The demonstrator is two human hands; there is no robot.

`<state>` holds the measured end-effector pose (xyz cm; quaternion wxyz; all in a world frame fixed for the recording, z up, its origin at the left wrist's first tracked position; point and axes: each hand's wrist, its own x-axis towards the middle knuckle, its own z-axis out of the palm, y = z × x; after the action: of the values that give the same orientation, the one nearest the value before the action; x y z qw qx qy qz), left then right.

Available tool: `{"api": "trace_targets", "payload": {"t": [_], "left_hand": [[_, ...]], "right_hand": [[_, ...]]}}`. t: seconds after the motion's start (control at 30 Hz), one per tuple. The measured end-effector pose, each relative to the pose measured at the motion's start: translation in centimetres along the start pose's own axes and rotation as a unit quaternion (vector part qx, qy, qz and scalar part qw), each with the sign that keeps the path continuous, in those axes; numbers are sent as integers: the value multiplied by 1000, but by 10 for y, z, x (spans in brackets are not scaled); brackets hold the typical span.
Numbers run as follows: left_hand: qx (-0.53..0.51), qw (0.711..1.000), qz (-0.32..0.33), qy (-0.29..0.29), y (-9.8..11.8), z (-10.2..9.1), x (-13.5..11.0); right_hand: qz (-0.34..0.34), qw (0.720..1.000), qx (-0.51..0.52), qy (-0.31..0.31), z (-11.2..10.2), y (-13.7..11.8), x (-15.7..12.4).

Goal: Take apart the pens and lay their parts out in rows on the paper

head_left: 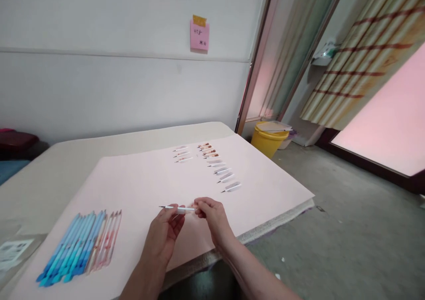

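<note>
My left hand (167, 226) pinches a slim white pen refill (180, 209) near its middle, its dark tip pointing left. At the refill's other end, the closed fingers of my right hand (209, 211) grip a small peach-coloured piece (192, 206); my fingertips partly hide it, and I cannot tell whether it is fixed to the refill. Both hands are just above the front part of a pale pink sheet (142, 185). Beyond them lies a slanting row of similar white refills (231, 186), and those farthest back have brown ends (209, 152).
Blue pen barrels (75, 242) and pink pen barrels (108, 238) lie side by side at the left. Three more refills (182, 155) rest farther back. A yellow bucket (268, 140) stands on the floor past the table's right edge. A pink note (199, 36) hangs on the wall.
</note>
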<state>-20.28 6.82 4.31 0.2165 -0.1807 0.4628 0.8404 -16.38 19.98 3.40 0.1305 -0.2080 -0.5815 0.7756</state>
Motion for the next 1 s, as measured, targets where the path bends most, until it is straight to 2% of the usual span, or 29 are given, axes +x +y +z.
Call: {"api": "trace_targets", "payload": {"t": [0.07,0.17,0.27,0.4,0.63,0.8,1.0], "left_hand": [[5,1000,-5,-3,-1,0,0],[18,1000,-6,-20,-5,1,-2],[40,999,-8,-27,-8,3,-4],[70,997,-19,-14,-11,7,-7],[52,997,-23,-47,-15,13,-9],[52,997,-11,-47,-16,11,-12],[52,997,-3,-53,-17,11,-10]], "right_hand": [[-1,999,38,21,-3,-1,5],[-25,998,50,20,-6,-3,9],[-54,998,11,-12,-5,-5,8],[-55,996,-32,-59,-1,-6,5],[-51,992,-31,-107,0,-3,3],[-46,987,-41,-147,0,-2,2],[-39,986,-54,-151,-4,-2,6]]}}
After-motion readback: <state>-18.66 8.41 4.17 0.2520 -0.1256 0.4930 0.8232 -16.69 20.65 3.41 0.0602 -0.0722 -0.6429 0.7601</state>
